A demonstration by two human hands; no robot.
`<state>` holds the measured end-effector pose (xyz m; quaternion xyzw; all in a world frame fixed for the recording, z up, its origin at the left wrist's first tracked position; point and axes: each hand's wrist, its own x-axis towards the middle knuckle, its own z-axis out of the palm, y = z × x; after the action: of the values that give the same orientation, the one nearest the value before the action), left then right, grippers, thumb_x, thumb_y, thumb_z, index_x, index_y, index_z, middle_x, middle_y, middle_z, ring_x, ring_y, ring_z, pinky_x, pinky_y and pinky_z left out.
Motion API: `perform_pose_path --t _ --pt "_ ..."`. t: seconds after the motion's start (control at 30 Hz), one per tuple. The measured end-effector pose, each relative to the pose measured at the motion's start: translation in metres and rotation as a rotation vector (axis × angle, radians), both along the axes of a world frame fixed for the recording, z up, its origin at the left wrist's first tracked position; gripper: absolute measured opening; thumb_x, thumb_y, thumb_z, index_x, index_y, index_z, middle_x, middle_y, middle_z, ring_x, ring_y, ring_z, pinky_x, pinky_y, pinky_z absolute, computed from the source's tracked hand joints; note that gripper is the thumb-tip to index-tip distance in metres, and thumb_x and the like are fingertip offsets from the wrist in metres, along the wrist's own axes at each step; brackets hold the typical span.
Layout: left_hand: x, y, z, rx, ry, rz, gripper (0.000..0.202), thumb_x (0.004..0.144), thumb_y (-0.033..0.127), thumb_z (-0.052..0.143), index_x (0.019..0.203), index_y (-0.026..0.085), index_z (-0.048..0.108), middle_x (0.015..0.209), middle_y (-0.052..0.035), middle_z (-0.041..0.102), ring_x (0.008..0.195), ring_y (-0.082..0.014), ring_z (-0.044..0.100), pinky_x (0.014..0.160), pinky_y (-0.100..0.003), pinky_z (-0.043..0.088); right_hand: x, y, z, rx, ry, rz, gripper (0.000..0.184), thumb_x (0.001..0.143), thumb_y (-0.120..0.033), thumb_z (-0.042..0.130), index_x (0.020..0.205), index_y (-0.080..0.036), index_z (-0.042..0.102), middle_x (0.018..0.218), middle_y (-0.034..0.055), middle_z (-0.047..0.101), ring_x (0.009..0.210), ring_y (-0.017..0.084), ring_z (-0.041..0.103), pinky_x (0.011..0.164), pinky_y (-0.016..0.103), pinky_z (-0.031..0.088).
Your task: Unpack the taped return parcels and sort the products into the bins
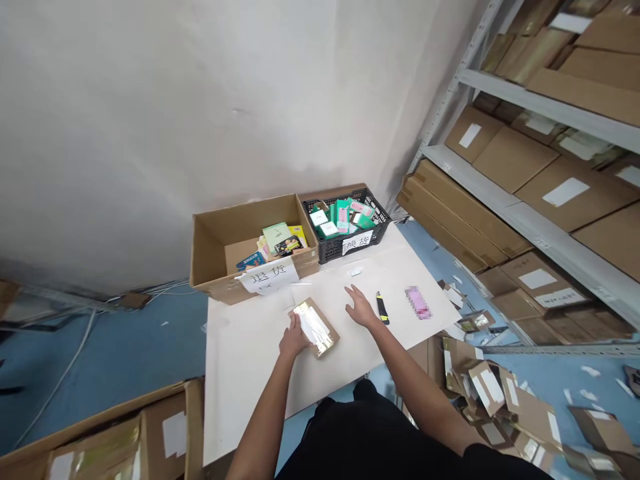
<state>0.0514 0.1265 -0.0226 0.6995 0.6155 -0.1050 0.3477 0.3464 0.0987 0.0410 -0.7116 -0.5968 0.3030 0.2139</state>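
Note:
A small cardboard box (328, 323) with shiny clear tape over a white label lies tilted on the white table (240, 380). My left hand (294, 337) grips its left side, with the fingers along the edge. To the right of the box, my right hand (360, 308) hovers over or rests on the tabletop, fingers spread and holding nothing. Just beyond it lies a black and yellow utility knife (382, 308). Farther right is a pink item (418, 303), blurred by pixelation. A small white scrap (355, 272) lies above my right hand.
An open cardboard carton (215, 247) with colourful packets stands at the table's back left. Beside it, a black plastic crate (330, 251) holds green and white packages. Shelves (530, 220) of boxes rise on the right. Cartons (493, 393) and paper scraps litter the blue floor.

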Motion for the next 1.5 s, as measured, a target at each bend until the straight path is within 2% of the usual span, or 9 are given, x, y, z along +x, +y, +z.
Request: perform_pose_path --t 0.17,0.37,0.5,0.63,0.87,1.0,1.13,1.33,1.5 --pt "-0.008 0.001 -0.002 0.026 0.012 -0.022 0.121 0.073 0.045 0.079 0.169 0.024 0.008 0.177 -0.0147 -0.001 0.141 -0.0376 0.055 0.107 -0.043 0.05 0.088 -0.009 -0.02 -0.131 -0.043 -0.155 0.07 0.092 -0.02 0.059 0.16 -0.017 0.043 0.168 0.0162 0.036 0.157 0.028 0.032 0.126 0.045 0.031" --pt "-0.007 0.002 0.002 0.021 -0.01 0.019 0.126 0.072 0.043 0.081 0.169 0.022 0.002 0.177 -0.0155 -0.003 0.148 -0.0376 0.047 0.106 -0.042 0.053 0.163 -0.027 -0.08 -0.301 -0.023 -0.211 0.077 0.085 -0.016 0.061 0.16 -0.019 0.043 0.152 0.0162 0.055 0.142 0.028 0.053 0.114 0.039 0.045" --pt "-0.004 0.002 0.004 0.019 0.011 0.054 0.136 0.066 0.046 0.088 0.169 0.02 0.002 0.177 -0.0177 -0.003 0.157 -0.0375 0.032 0.109 -0.038 0.051 0.168 -0.031 -0.116 -0.485 -0.046 -0.241 0.086 0.086 -0.02 0.065 0.164 -0.017 0.032 0.143 0.0204 0.059 0.129 0.03 0.064 0.104 0.038 0.051" --pt "-0.003 0.003 0.002 -0.001 0.032 0.075 0.139 0.066 0.048 0.089 0.169 0.02 0.0 0.177 -0.0179 -0.003 0.158 -0.0383 0.028 0.108 -0.038 0.052 0.156 -0.034 -0.141 -0.445 -0.028 -0.23 0.094 0.08 -0.023 0.072 0.164 -0.018 0.03 0.143 0.0218 0.056 0.127 0.032 0.063 0.106 0.043 0.049" --pt "0.007 0.0 0.012 -0.056 0.116 0.045 0.132 0.073 0.045 0.084 0.169 0.016 -0.002 0.176 -0.0221 -0.006 0.147 -0.0403 0.048 0.102 -0.037 0.054 0.15 -0.028 -0.145 -0.366 0.161 -0.235 0.09 0.081 -0.021 0.061 0.164 -0.016 0.026 0.113 0.0103 0.073 0.085 0.021 0.074 0.085 0.033 0.057" --pt "0.015 -0.003 0.021 -0.096 0.187 0.017 0.133 0.072 0.05 0.084 0.169 0.026 -0.005 0.175 -0.0209 -0.01 0.13 -0.0375 0.064 0.097 -0.038 0.055 0.111 -0.021 -0.128 -0.43 0.409 -0.194 0.078 0.092 -0.024 0.046 0.166 -0.021 0.021 0.1 0.0031 0.074 0.062 0.016 0.069 0.07 0.031 0.059" --pt "0.015 -0.004 0.019 -0.116 0.24 0.008 0.133 0.074 0.051 0.083 0.167 0.036 -0.01 0.175 -0.0154 -0.015 0.127 -0.0346 0.067 0.09 -0.037 0.057 0.03 -0.012 -0.097 -0.382 0.464 0.072 0.074 0.096 -0.023 0.046 0.166 -0.03 0.023 0.108 0.0038 0.074 0.064 0.016 0.07 0.072 0.032 0.06" --pt "0.016 -0.009 0.008 -0.082 0.196 0.034 0.137 0.07 0.047 0.087 0.167 0.04 -0.008 0.176 -0.0107 -0.016 0.131 -0.036 0.064 0.099 -0.041 0.056 -0.09 0.029 -0.048 -0.129 0.161 0.35 0.068 0.095 -0.014 0.051 0.161 -0.027 0.038 0.148 0.0067 0.062 0.128 0.023 0.063 0.11 0.033 0.047" --pt "0.018 -0.012 0.004 -0.086 0.122 0.074 0.138 0.068 0.043 0.089 0.167 0.041 -0.007 0.176 -0.0086 -0.018 0.133 -0.0374 0.062 0.1 -0.044 0.056 -0.135 0.038 -0.042 -0.261 -0.157 0.373 0.072 0.094 -0.014 0.054 0.163 -0.024 0.035 0.14 0.0131 0.066 0.124 0.027 0.065 0.101 0.034 0.048"
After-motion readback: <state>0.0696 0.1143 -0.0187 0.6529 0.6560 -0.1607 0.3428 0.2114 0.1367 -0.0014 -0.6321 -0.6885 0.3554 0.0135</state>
